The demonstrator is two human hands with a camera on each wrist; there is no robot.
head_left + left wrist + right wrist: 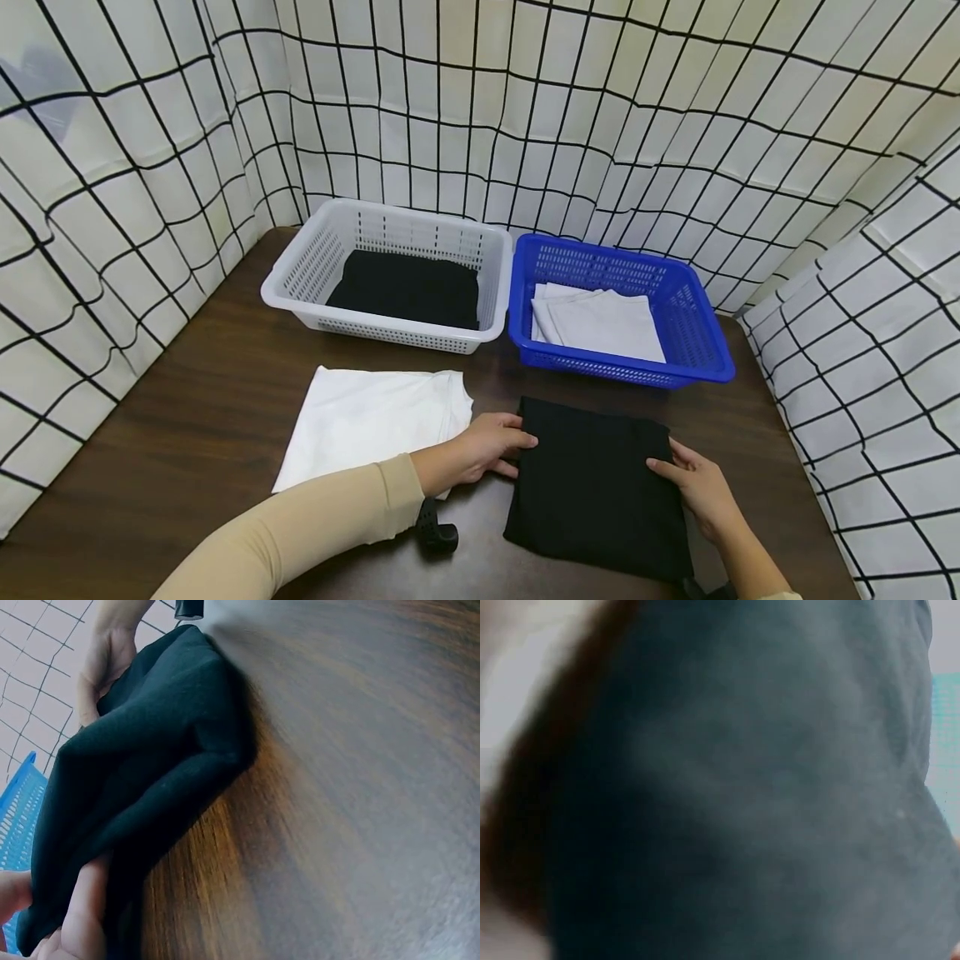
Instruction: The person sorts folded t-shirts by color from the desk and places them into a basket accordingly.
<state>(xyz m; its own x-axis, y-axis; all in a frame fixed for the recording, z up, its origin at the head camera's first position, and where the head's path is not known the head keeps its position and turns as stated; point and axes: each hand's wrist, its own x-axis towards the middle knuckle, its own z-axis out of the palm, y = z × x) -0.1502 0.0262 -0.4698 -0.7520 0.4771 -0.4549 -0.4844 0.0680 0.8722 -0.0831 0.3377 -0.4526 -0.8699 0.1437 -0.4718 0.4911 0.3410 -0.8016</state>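
Observation:
A folded black cloth [592,492], roughly square, is held between both hands above the near right of the table. My left hand [480,448] pinches its left edge, thumb on top. On the opposite side my right hand [699,487] grips the right edge, its thumb also on the upper face. In the left wrist view the cloth [142,750] sags in soft folds, slanted over the wood, with left fingers [86,907] around its lower end. Dark cloth [772,780] fills most of the right wrist view, blurred, and hides the right fingers there.
A folded white shirt [367,425] lies left of the black cloth, partly behind my left forearm. Behind stand a white basket [300,300] holding black cloth [405,287] and a blue basket [600,362] holding white cloth [603,321]. Grid-patterned curtains [480,108] enclose the table [150,467].

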